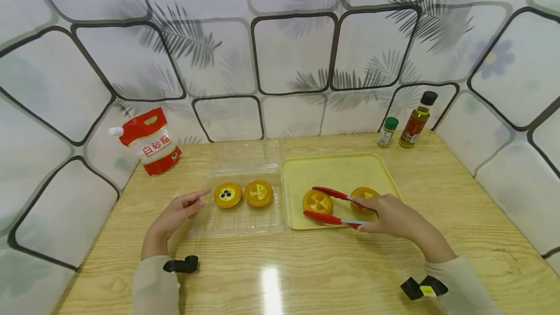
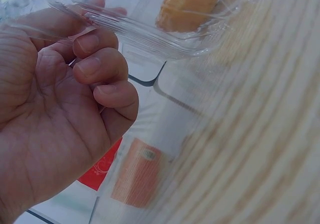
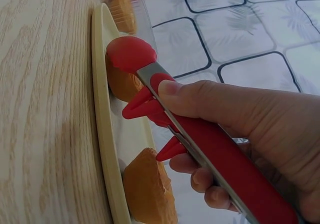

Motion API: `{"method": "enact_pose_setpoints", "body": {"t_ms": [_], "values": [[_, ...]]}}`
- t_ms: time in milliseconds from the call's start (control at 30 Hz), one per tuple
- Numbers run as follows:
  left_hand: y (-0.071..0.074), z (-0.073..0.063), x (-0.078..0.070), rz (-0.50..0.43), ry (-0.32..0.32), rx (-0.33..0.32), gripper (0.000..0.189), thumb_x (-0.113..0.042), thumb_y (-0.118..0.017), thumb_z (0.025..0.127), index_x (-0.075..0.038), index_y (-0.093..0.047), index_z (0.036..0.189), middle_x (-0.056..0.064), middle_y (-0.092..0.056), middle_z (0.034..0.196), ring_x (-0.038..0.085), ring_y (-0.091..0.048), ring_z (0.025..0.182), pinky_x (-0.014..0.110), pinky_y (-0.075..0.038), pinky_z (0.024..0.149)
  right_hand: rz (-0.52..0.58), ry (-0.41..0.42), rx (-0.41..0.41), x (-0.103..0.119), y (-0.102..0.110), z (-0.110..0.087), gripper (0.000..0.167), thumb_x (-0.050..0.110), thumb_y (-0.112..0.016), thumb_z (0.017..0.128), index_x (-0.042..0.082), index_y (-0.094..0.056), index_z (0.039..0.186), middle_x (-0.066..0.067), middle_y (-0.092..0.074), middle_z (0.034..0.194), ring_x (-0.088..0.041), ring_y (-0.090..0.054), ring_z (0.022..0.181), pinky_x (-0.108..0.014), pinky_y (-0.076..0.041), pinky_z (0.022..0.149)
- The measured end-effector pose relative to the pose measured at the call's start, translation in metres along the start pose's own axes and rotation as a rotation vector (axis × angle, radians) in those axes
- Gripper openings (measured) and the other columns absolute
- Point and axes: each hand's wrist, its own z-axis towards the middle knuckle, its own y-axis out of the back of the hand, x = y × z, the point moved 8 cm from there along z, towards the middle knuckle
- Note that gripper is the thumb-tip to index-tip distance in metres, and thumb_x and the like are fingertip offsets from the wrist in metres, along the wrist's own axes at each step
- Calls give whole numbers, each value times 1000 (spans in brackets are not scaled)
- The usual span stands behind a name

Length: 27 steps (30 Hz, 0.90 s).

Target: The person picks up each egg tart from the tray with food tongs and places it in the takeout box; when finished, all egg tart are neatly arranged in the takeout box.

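Observation:
My right hand [image 1: 385,215] grips red-tipped tongs [image 3: 205,154]. The tong heads lie on either side of an egg tart [image 1: 318,201] with fruit wedges, on the left of a pale yellow tray [image 1: 341,166]. Another tart [image 1: 364,193] sits behind the tongs, partly hidden by the hand. At the left rim of a clear plastic box [image 1: 245,220], my left hand [image 1: 177,213] holds the edge, thumb and index finger seen through plastic in the left wrist view. Inside that box are a tart with dark berries [image 1: 227,194] and a fruit-wedge tart [image 1: 258,193].
The box's clear lid [image 1: 245,154] is folded back towards the wall. A red and white sugar pouch [image 1: 153,142] stands at the back left. At the back right are a green-capped jar [image 1: 387,132] and an oil bottle [image 1: 417,123]. A patterned wall [image 1: 293,57] borders the wooden table [image 1: 227,276].

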Motion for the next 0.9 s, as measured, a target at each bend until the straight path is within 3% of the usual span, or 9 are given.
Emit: {"method": "enact_pose_setpoints", "body": {"t_ms": [167,333,500,633,733,900], "values": [[0,-1,1,7,8,-2,47,-22,-52,98,-6,-44,142,4,-35,69,19,-37,64,30,-32,60,14,9,-3,0,0,-1,66,33,-77,78,2,-55,132,-2,-65,85,-2,-35,54,-23,-36,54],[1,-1,2,16,13,-5,48,-24,-53,98,-7,-44,142,4,-36,71,18,-39,67,30,-33,61,33,12,-15,0,2,-1,66,33,-77,78,3,-55,132,8,-52,68,-2,-32,54,-22,-33,51],[1,-1,3,19,16,-8,47,-23,-52,98,-7,-44,142,4,-36,71,18,-39,68,30,-33,61,20,28,-43,2,7,1,66,33,-78,77,2,-56,131,-2,-66,88,-2,-35,56,-22,-34,53],[1,-1,3,31,13,-9,46,-22,-52,98,-7,-45,141,4,-36,71,18,-39,69,30,-33,62,-8,41,-81,5,15,2,65,30,-79,76,1,-57,130,-11,-68,101,-7,-47,64,-25,-42,59],[1,0,2,42,4,-12,46,-22,-52,98,-6,-45,141,3,-37,71,19,-40,69,30,-34,62,-25,49,-104,8,23,5,65,29,-79,76,2,-57,130,-13,-68,102,-14,-56,73,-32,-50,66],[1,1,2,33,15,-11,45,-21,-51,99,-7,-45,141,3,-37,72,19,-40,70,30,-34,63,-20,61,-117,16,33,14,65,29,-79,77,4,-55,133,-10,-68,100,-13,-53,73,-33,-48,67]]}}
